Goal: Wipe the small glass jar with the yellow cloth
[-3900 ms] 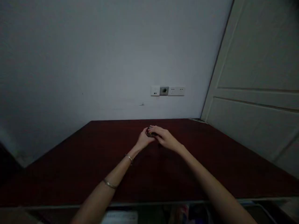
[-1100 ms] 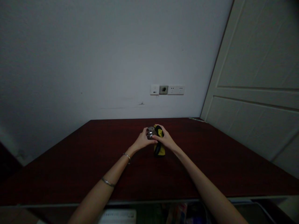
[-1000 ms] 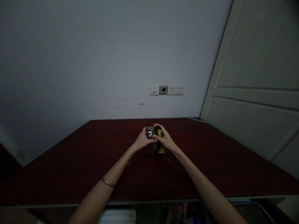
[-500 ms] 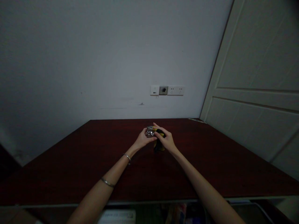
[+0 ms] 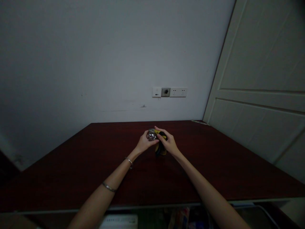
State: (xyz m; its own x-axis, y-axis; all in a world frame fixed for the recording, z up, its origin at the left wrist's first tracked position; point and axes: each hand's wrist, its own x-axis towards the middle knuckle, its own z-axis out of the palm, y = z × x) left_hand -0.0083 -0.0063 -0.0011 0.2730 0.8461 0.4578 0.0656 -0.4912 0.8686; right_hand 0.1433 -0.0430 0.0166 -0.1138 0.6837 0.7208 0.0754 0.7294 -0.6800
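Over the middle of the dark red tabletop, both hands hold one small object with a shiny, silvery rounded part and a yellow-and-black part that hangs below the fingers. Its exact kind is not clear in the dim light. My left hand is closed around the shiny side, thumb along its lower edge. From the right, my right hand grips the yellow-and-black side with thumb and fingers. The fingertips of both hands nearly meet and partly cover the object.
Behind the table rises a pale wall with a row of sockets and switches. A white panelled door stands at the right. Below the front edge, an open space holds a white box-like item and colourful packages.
Both hands and the object keep nearly the same place and grip. The hanging yellow-and-black part has turned slightly and shows more yellow at its lower end. The view has shifted a little.
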